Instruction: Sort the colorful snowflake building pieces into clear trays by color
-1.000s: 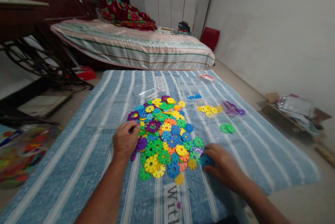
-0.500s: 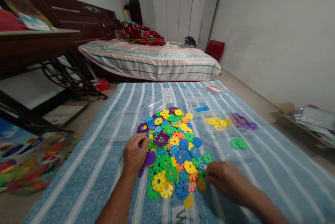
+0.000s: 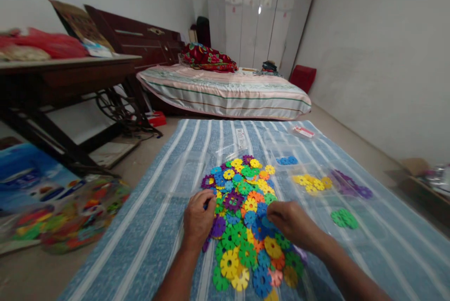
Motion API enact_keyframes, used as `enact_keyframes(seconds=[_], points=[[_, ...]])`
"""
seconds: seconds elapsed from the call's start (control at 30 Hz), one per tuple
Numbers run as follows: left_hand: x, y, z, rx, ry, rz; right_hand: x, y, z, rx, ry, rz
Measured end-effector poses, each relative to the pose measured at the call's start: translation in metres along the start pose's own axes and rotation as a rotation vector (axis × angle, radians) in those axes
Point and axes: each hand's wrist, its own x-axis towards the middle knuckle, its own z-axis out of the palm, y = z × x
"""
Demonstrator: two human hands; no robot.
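Note:
A heap of notched plastic discs in yellow, green, blue, orange and purple lies on the striped cloth. At its left edge rests my left hand, fingers curled, with a bit of blue disc showing between thumb and fingers. My right hand is over the right side of the heap. Its fingertips are pinched at a blue disc, partly covered by them. Clear plastic boxes at the right hold sorted discs: blue discs, yellow discs, purple discs and green discs.
Left of the heap lies a clear box or lid. A small clear case with a red and white label sits at the far right of the cloth. Bags of colourful pieces are on the floor at left. A bed stands beyond.
My right hand has moved from the heap's lower right edge up and inward to the blue discs. The left hand stays at the left edge. The whole view has shifted.

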Motion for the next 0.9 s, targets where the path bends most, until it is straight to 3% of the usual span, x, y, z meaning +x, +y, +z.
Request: enact_keyframes(seconds=[0.2,0.33,0.47,0.57,0.7,0.8,0.9], points=[[-0.002,-0.006,0.001,-0.006,0.023,-0.001,0.033,0.001,-0.012,0.052,0.064,-0.049],[-0.001,-0.008,0.002,-0.011,0.041,0.002,0.063,0.013,-0.033,0.11,0.112,-0.028],[-0.001,-0.009,0.001,-0.02,0.041,0.004,0.112,0.036,-0.069,0.15,0.231,0.134],[-0.002,-0.012,0.0,-0.025,0.036,-0.002,0.152,0.056,-0.103,-0.005,0.395,0.287],[-0.003,-0.018,0.001,-0.022,0.048,-0.011,0.187,0.083,-0.132,-0.163,0.503,0.4],[-0.005,-0.023,0.003,-0.019,0.052,-0.011,0.199,0.098,-0.13,-0.283,0.464,0.46],[-0.006,-0.026,0.003,-0.011,0.069,-0.008,0.211,0.104,-0.112,-0.354,0.321,0.47]])
